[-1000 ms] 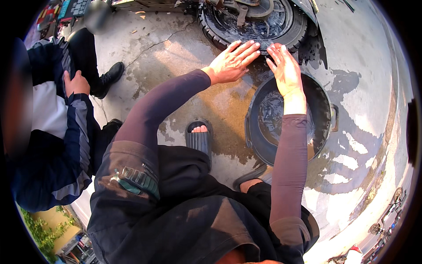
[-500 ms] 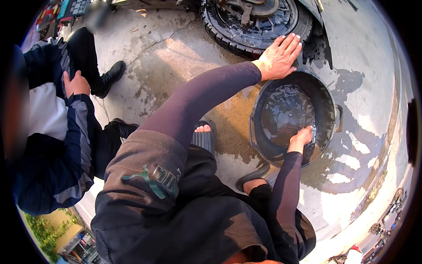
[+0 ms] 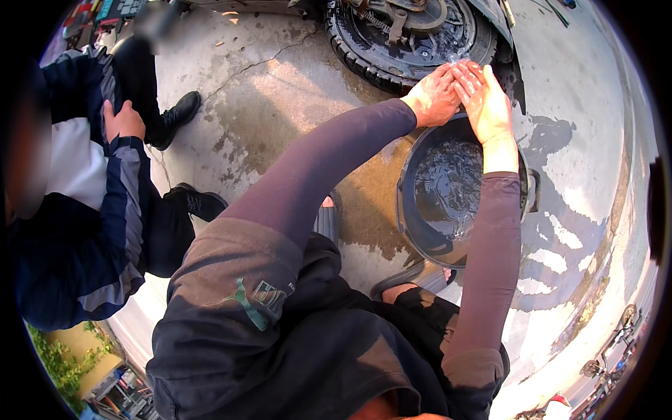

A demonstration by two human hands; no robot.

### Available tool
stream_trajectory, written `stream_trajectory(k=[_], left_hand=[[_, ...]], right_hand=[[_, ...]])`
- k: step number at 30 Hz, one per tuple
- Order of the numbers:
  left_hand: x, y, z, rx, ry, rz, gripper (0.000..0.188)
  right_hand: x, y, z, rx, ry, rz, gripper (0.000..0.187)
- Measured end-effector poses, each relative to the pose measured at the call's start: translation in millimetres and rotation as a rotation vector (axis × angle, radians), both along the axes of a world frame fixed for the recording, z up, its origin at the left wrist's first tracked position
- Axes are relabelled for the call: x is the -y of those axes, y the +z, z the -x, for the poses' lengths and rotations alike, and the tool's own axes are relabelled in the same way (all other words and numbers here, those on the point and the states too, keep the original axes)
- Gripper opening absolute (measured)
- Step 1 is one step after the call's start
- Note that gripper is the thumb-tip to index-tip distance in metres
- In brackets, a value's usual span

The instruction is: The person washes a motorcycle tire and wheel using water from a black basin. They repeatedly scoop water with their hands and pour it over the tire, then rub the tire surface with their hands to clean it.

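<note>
My left hand (image 3: 432, 100) is over the near side of the black wheel (image 3: 348, 57), at the rim of the tub, with its wet fingers stretched out and holding no object. Beside it, my right hand (image 3: 488, 110) is open and slightly cupped, its fingers up against the left hand's fingertips. Water (image 3: 458, 56) splashes off the fingers onto the wheel's hub side. Below the hands stands a round black tub (image 3: 420, 234) with rippling water in it; my right forearm passes over its right part and hides some of it.
On the left a person (image 3: 77, 259) in a dark jacket sits close by, one foot (image 3: 183, 112) near the wheel. The tub's handle (image 3: 534, 190) sticks out right. My sandalled feet (image 3: 413, 283) are against the tub's near side. Wet patches mark the concrete.
My right hand has risen out of the tub water to the wheel and now meets my left hand. Water now splashes at the wheel. The left hand has barely moved.
</note>
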State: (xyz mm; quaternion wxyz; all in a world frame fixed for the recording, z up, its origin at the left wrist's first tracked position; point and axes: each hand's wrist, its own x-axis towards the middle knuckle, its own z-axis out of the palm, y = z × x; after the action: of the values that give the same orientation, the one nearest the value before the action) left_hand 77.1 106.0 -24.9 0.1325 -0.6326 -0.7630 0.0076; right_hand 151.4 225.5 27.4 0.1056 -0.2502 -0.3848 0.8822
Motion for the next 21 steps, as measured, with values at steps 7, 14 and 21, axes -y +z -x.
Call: stream_trajectory(k=[7,14,21], left_hand=[[13.9,-0.5,4.1,0.087,-0.074,-0.27,0.062],[80.0,0.2,14.9,0.007,-0.113,-0.043,0.07],[154.0,-3.8,49.2,-0.025,-0.113,0.105,0.067]], right_hand=[[-1.0,14.6,-41.2,0.233,0.481,-1.557,0.064],[-26.8,-31.2,-161.6,0.586,0.72,-1.344,0.066],[-37.2,-74.6,-224.0,0.808,0.862,-1.384,0.067]])
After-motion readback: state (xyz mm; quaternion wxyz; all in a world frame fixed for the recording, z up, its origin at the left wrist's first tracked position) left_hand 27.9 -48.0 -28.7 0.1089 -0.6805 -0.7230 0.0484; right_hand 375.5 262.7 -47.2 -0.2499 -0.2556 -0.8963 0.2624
